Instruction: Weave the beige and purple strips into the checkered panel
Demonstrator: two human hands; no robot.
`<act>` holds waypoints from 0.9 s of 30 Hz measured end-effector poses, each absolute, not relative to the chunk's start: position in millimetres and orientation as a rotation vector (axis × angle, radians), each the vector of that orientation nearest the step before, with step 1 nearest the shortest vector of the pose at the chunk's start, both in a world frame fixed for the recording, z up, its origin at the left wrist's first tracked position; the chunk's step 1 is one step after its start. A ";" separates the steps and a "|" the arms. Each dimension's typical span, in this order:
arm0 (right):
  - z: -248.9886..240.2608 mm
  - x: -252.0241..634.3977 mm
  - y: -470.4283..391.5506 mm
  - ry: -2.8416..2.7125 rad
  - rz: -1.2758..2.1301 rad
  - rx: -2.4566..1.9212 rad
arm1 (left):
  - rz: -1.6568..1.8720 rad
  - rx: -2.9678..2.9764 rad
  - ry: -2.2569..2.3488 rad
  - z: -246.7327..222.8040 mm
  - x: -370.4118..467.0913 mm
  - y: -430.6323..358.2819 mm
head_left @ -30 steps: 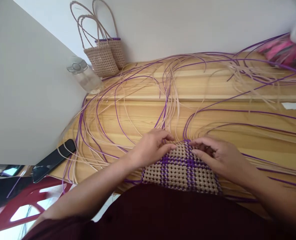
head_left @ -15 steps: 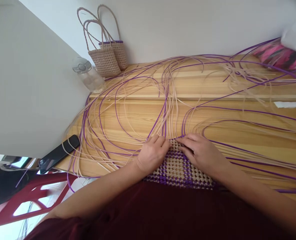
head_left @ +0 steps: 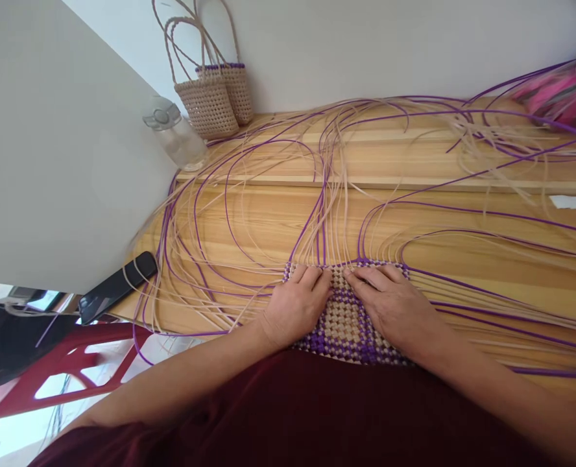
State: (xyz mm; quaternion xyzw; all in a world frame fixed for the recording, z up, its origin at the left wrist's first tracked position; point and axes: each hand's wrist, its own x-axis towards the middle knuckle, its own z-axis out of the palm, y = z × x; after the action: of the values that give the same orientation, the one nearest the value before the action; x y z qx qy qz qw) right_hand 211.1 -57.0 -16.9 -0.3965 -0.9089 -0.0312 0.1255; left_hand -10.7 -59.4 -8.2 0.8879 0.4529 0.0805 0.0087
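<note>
A woven piece [head_left: 342, 321] in beige and purple checks lies at the table's near edge, partly under my hands and against my dark red shirt. Long beige and purple strands [head_left: 334, 214] fan out from its far edge and both sides. My left hand [head_left: 300, 301] rests on the left part of the weave, its fingers curled and together, their tips hidden. My right hand [head_left: 388, 298] lies on the right part, fingers bent and close together, thumb and fingertips at the upper rows near the middle. Whether either hand pinches a strand cannot be made out.
Two small woven bags [head_left: 210, 107] stand at the back left against the wall, beside a clear bottle [head_left: 178, 139]. A black phone [head_left: 117, 288] lies at the left edge under strands. A pink bundle [head_left: 558, 97] and white paper [head_left: 575, 202] are at the right.
The view has shifted slightly, so the bags and table sit higher. My right hand has moved a little down and flattened onto the weave, exposing more of its top right edge.
</note>
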 end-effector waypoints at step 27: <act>34.1 191.4 46.8 -1.985 1.815 -1.809 | 0.689 2.330 1.265 6.5 14.4 -11.8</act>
State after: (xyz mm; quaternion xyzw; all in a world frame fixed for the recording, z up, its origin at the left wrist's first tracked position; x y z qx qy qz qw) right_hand 191.4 46.8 34.1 -0.5574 -0.6115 0.5594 -0.0499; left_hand 14.4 -11.8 6.5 0.8334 0.4524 0.2464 0.2000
